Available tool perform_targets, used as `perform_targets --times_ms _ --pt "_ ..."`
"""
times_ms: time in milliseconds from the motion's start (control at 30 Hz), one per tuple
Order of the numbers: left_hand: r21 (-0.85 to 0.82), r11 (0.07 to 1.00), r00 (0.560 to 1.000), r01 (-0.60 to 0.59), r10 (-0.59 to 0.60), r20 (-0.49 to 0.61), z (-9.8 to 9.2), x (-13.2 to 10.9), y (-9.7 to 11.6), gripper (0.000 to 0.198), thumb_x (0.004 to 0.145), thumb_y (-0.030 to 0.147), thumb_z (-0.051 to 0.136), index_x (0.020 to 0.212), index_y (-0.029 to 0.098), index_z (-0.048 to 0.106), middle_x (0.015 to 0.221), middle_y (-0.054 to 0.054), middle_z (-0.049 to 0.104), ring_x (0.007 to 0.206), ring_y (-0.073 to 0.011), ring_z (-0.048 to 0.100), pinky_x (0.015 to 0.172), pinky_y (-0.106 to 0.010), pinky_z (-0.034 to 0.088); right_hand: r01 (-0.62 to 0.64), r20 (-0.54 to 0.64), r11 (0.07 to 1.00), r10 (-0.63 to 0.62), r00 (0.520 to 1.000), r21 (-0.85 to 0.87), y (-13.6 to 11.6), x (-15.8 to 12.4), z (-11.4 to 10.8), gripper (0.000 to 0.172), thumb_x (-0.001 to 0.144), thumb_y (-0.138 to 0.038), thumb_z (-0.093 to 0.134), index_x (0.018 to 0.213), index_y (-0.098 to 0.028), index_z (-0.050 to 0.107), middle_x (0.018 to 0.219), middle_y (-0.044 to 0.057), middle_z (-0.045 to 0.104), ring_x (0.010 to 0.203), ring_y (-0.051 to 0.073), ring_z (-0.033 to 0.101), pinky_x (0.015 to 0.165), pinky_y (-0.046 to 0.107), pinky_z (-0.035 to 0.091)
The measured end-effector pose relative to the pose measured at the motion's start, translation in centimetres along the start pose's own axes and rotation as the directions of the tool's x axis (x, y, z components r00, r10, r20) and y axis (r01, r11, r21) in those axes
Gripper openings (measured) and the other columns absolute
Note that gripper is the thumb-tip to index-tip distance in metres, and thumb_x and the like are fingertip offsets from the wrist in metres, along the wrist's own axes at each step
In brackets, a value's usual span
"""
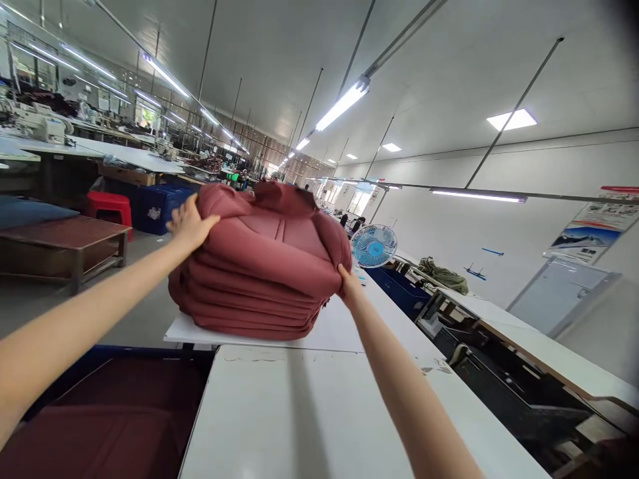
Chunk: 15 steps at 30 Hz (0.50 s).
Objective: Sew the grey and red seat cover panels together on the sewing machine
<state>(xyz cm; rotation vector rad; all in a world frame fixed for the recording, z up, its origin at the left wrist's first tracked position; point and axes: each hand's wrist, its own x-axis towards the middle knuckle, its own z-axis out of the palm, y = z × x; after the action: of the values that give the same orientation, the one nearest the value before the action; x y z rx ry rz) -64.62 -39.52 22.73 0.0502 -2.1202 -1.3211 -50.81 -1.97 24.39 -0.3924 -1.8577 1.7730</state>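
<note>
A tall stack of folded maroon garments [249, 299] stands on the far white table. On top lies a folded maroon jacket [279, 249], its raised collar facing away from me. My left hand [191, 225] holds the jacket's left edge, thumb on top and fingers spread along the outer side. At the jacket's right edge, my right hand [349, 286] grips the near corner with the thumb above; its other fingers are mostly hidden. The jacket rests on the pile beneath it.
A near white table [259, 412] butts against the stack's table. Lower left, a dark blue bin [204, 359] holds maroon fabric. A blue-bladed fan [374, 246] stands beyond. Left are a red stool [110, 206] and a low brown table [74, 233]; a long workbench [529, 339] runs right.
</note>
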Motion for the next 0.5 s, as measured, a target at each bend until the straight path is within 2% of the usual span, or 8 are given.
perform_targets --times_ms 33,100,233,300,333,400,467,500 --pt "0.015 0.999 0.999 0.03 -0.03 -0.015 0.7 -0.9 -1.3 0.081 0.084 0.043 0.066 0.152 0.016 0.033 0.155 -0.023 0.037 0.143 -0.0468 0.031 0.113 -0.065 0.029 -0.051 -0.019 0.998 0.05 0.999 -0.024 1.3 0.2 0.3 0.053 0.083 -0.046 0.065 0.131 -0.022 0.059 0.12 0.013 0.07 0.104 0.027 0.068 0.078 0.04 0.06" --pt "0.016 0.999 0.999 0.043 -0.043 -0.017 1.7 -2.3 -2.6 0.079 0.084 0.043 0.064 0.152 0.017 0.033 0.155 -0.022 0.038 0.142 -0.0452 0.033 0.113 -0.064 0.03 -0.126 -0.057 0.99 0.122 0.991 -0.065 2.6 0.5 0.1 0.051 0.088 -0.048 0.058 0.133 -0.024 0.056 0.121 0.013 0.069 0.101 0.026 0.069 0.075 0.038 0.059" --pt "-0.036 0.999 0.999 0.037 -0.037 -0.007 1.8 -2.8 -1.5 0.077 0.085 0.044 0.064 0.151 0.016 0.034 0.153 -0.02 0.041 0.141 -0.0433 0.035 0.114 -0.063 0.029 -0.167 -0.112 0.974 0.151 0.982 -0.153 1.4 -0.5 -1.6 0.049 0.095 -0.05 0.044 0.136 -0.025 0.053 0.122 0.011 0.067 0.104 0.022 0.067 0.08 0.034 0.056" --pt "-0.074 0.997 0.996 0.01 -0.016 -0.085 1.2 -3.2 -0.9 0.076 0.085 0.043 0.064 0.149 0.015 0.034 0.152 -0.02 0.041 0.14 -0.0405 0.036 0.115 -0.06 0.03 -0.162 -0.117 0.964 0.14 0.983 -0.209 0.8 -2.8 -3.0 0.048 0.094 -0.047 0.045 0.137 -0.026 0.051 0.124 0.01 0.067 0.109 0.02 0.064 0.084 0.032 0.054" --pt "-0.095 0.995 0.988 -0.041 0.026 -0.152 0.8 -3.9 -0.7 0.073 0.086 0.042 0.063 0.148 0.015 0.035 0.151 -0.019 0.042 0.14 -0.0381 0.037 0.116 -0.057 0.03 -0.163 -0.11 0.958 0.14 0.984 -0.238 0.8 -4.5 -3.9 0.048 0.092 -0.045 0.048 0.136 -0.026 0.051 0.123 0.01 0.067 0.112 0.02 0.063 0.086 0.032 0.052" --pt "-0.129 0.959 0.933 -0.253 0.207 -0.294 0.2 -6.5 -0.3 0.067 0.086 0.039 0.06 0.145 0.014 0.037 0.147 -0.018 0.045 0.138 -0.0336 0.04 0.117 -0.051 0.031 -0.182 -0.079 0.937 0.166 0.983 -0.299 1.6 -9.2 -6.5 0.048 0.084 -0.039 0.057 0.13 -0.024 0.056 0.115 0.01 0.07 0.112 0.022 0.063 0.085 0.033 0.052" --pt "-0.169 0.823 0.809 -0.542 0.457 -0.369 0.3 -10.6 0.5 0.06 0.087 0.035 0.059 0.141 0.015 0.04 0.144 -0.017 0.048 0.136 -0.0313 0.043 0.117 -0.049 0.031 -0.227 -0.012 0.899 0.24 0.971 -0.374 3.4 -15.1 -10.0 0.047 0.073 -0.038 0.067 0.117 -0.021 0.066 0.105 0.009 0.073 0.104 0.026 0.066 0.082 0.036 0.052" --pt "-0.208 0.725 0.74 -0.656 0.565 -0.365 0.6 -13.1 1.1 0.056 0.088 0.033 0.057 0.139 0.017 0.042 0.142 -0.016 0.049 0.135 -0.0309 0.044 0.116 -0.049 0.031 -0.246 0.084 0.849 0.32 0.944 -0.468 4.5 -18.4 -12.0 0.048 0.072 -0.043 0.069 0.116 -0.023 0.067 0.107 0.008 0.073 0.104 0.026 0.066 0.081 0.036 0.053"
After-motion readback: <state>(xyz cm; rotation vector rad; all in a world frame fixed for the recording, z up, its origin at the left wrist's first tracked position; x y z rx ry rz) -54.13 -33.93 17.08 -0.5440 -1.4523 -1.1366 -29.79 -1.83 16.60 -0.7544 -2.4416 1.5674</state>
